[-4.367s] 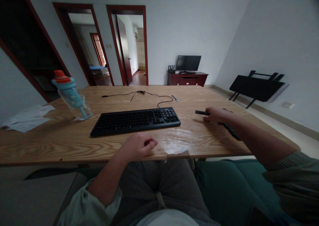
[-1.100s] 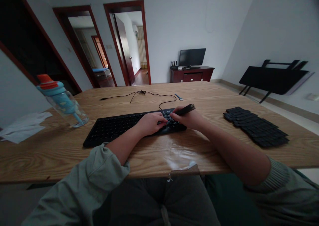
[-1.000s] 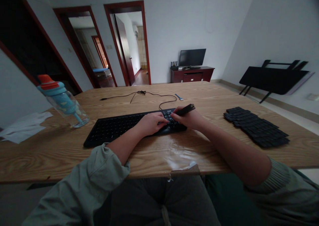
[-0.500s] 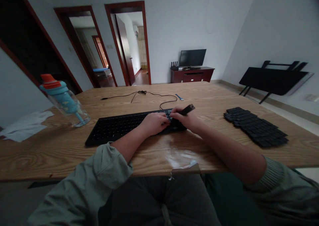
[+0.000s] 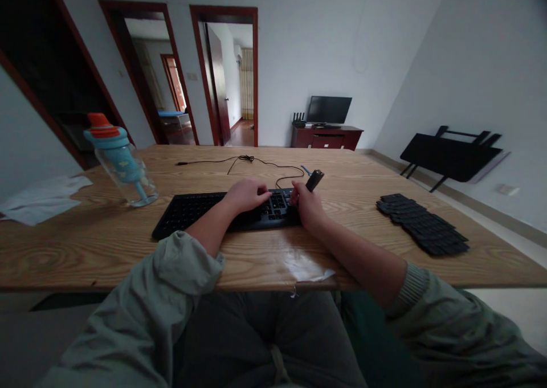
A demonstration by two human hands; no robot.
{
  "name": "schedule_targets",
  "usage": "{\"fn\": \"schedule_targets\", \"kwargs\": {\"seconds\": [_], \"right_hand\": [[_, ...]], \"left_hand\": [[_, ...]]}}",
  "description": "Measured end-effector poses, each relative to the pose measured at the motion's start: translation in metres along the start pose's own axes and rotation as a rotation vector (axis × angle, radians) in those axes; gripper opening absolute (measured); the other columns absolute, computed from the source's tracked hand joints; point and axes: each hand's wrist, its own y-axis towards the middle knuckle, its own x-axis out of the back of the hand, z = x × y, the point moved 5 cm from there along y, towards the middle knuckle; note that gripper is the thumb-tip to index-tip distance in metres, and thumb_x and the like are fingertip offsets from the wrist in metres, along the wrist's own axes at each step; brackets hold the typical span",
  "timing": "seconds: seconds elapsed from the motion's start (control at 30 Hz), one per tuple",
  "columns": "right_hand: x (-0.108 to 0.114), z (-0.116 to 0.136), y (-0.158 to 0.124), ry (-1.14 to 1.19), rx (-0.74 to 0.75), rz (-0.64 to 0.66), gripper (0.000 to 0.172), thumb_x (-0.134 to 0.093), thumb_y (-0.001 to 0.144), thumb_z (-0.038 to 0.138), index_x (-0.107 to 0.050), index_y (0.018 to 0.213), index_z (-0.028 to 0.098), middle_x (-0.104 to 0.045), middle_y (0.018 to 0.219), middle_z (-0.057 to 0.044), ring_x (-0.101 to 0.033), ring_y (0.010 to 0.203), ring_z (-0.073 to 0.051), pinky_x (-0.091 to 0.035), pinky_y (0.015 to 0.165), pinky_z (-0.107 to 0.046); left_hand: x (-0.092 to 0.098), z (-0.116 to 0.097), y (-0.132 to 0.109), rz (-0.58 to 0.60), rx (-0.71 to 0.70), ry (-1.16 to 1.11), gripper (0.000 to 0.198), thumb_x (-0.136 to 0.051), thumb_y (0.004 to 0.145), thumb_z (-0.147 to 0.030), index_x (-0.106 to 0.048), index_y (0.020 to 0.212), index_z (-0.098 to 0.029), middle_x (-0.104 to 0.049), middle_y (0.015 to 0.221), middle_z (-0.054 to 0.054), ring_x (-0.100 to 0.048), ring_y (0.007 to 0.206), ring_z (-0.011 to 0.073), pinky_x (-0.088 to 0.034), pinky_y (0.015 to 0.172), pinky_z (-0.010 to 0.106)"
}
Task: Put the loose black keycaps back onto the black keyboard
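A long black keyboard [image 5: 194, 211] lies across the tabletop in front of me, its number pad showing between my two hands. My left hand [image 5: 247, 195] rests on the middle of it, fingers curled and thumb pointing right; part of the fingers is hidden. At the keyboard's right end, my right hand [image 5: 308, 204] is closed around a dark stick-like tool [image 5: 315, 179], whose upper end sticks out above the fist. The tool's lower end is out of sight, so its kind is unclear. A thin black cable [image 5: 277, 164] runs from behind the keyboard.
Rows of small black pieces like keycaps [image 5: 421, 224] lie at the right. A small blue tool [image 5: 306, 170] is behind my right hand. A clear bottle with a red and blue top [image 5: 128, 171] and white tissue [image 5: 47, 197] sit at the left of the wooden table [image 5: 141, 262].
My left hand has slid left along the keyboard, uncovering the number pad. My right hand has turned more upright with the tool. The view has shifted slightly.
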Motion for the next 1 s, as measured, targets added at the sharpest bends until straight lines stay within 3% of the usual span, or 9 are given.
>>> {"fn": "schedule_targets", "kwargs": {"seconds": [0.17,0.4,0.6,0.83,1.0], "right_hand": [[-0.002,-0.004,0.000,-0.082,0.028,-0.022,0.036,-0.059,0.080,0.050,-0.043,0.060,0.025,-0.046,0.054,0.002,-0.045,0.051,-0.014,-0.040,0.051,-0.030],[-0.007,-0.006,0.008,-0.118,0.044,0.024,0.033,-0.055,0.079,0.044,-0.036,0.059,0.026,-0.039,0.050,0.003,-0.037,0.044,-0.013,-0.035,0.044,-0.029],[-0.015,-0.001,0.011,-0.170,0.164,0.115,0.032,-0.055,0.080,0.043,-0.038,0.058,0.025,-0.037,0.052,0.005,-0.036,0.046,-0.012,-0.032,0.044,-0.028],[-0.019,0.002,0.015,-0.338,0.187,0.034,0.028,-0.051,0.078,0.039,-0.036,0.060,0.026,-0.037,0.054,0.003,-0.036,0.051,-0.013,-0.030,0.047,-0.028],[-0.025,0.016,0.009,-0.477,0.303,0.026,0.029,-0.046,0.078,0.039,-0.032,0.057,0.026,-0.035,0.056,0.001,-0.034,0.054,-0.014,-0.028,0.050,-0.029]], "left_hand": [[-0.002,0.023,0.002,-0.023,0.065,0.005,0.027,-0.058,0.092,-0.039,-0.077,0.087,-0.019,-0.077,0.091,0.007,-0.068,0.083,0.0222,-0.049,0.074,0.031],[-0.011,0.011,0.003,-0.037,0.046,0.009,0.028,-0.057,0.092,-0.037,-0.078,0.093,-0.019,-0.077,0.096,0.009,-0.068,0.087,0.0232,-0.052,0.080,0.033],[-0.023,0.015,0.005,-0.032,0.057,0.041,0.027,-0.059,0.091,-0.035,-0.079,0.102,-0.022,-0.076,0.106,0.008,-0.066,0.101,0.0244,-0.051,0.090,0.034],[-0.027,0.018,0.004,0.023,0.116,0.023,0.033,-0.060,0.090,-0.042,-0.077,0.111,-0.023,-0.076,0.112,0.008,-0.068,0.104,0.0250,-0.051,0.090,0.034],[-0.026,0.016,0.003,0.038,0.103,0.023,0.031,-0.060,0.091,-0.040,-0.077,0.111,-0.024,-0.076,0.112,0.008,-0.069,0.103,0.0255,-0.051,0.089,0.034]]}}
